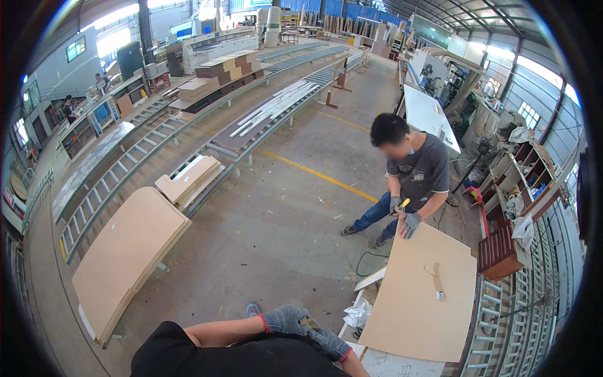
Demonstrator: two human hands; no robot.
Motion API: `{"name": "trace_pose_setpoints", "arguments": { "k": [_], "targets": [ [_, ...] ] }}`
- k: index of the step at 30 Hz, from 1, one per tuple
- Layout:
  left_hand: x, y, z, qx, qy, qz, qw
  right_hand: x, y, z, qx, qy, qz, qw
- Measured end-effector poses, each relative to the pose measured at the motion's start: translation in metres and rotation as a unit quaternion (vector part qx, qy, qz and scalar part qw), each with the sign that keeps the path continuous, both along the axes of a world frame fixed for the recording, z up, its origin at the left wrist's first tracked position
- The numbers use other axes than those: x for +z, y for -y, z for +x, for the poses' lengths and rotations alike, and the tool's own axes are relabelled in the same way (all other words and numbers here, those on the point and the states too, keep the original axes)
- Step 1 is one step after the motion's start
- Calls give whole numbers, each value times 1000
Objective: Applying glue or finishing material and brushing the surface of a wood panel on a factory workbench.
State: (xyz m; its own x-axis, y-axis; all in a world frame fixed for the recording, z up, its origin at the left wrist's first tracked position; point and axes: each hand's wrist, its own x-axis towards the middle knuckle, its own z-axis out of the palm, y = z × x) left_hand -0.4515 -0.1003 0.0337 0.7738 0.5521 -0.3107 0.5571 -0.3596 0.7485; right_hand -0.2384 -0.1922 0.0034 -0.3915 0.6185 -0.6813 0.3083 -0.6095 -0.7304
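Observation:
My left hand (286, 319), in a grey knit glove with a red cuff, is held in front of my body with its fingers closed. Against it lies my right hand (331, 344), gloved alike and also closed. Between the two shows a small yellowish thing (308, 322), mostly hidden by the gloves, so its kind is unclear. To the right of my hands, a large tan board (418, 301) with a curved edge rests on a bench. On it lies a small curved strip (438, 280) with a white label.
A co-worker (418, 163) in grey gloves stands at the board's far edge, holding a yellow-handled tool (405, 203). At left, stacked tan panels (129, 245) rest on a roller conveyor (119, 176). Crumpled plastic (358, 312) lies beside the board; a cable (364, 261) crosses the floor.

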Motion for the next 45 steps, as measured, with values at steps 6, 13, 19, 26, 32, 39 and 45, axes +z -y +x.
{"name": "trace_pose_setpoints", "arguments": {
  "k": [6,13,19,26,32,39,45],
  "targets": [
    [1,13,2,10,-47,48,998,19,-9,-10,-55,-65,-166,983],
    [-15,24,2,46,-65,48,996,-31,-3,-14,-27,-107,124,986],
    [-9,6,-18,3,57,-32,998,32,-13,-16,20,-15,-80,996],
    [-14,-10,-35,12,112,-341,933,56,-18,-15,82,-64,56,993],
    [-5,-20,-29,16,162,-459,873,61,-18,-5,30,-116,-75,990],
    [-10,-25,-13,-2,177,-516,838,74,1,-7,-21,-152,25,988],
    [0,-26,8,-62,112,-365,922,44,14,0,-26,14,84,996]
  ]
}}
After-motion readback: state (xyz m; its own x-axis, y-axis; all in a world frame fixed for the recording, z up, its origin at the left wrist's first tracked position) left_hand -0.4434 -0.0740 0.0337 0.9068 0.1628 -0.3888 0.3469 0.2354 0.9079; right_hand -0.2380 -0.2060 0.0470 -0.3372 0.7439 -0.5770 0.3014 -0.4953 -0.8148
